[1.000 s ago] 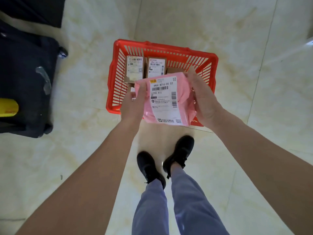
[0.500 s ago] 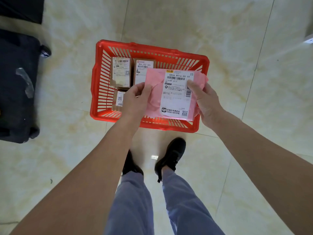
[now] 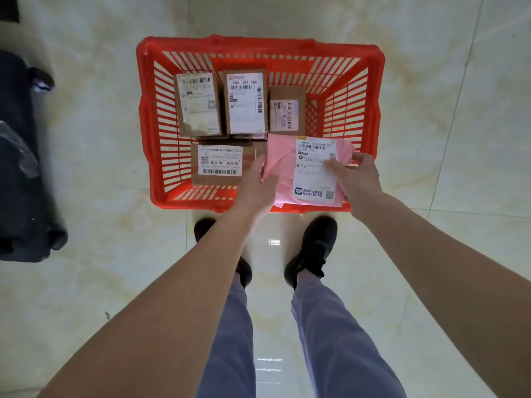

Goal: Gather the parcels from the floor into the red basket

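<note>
Pink parcel (image 3: pixel 287 170) edge hidden, prob. under left hand (image 3: pixel 254 186).

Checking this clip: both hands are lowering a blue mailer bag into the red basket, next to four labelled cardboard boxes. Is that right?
Not quite: the mailer bag is pink, not blue, as the head view shows. The rest holds: the left hand and right hand have it over the near right part of the red basket, beside four labelled cardboard boxes.
</note>
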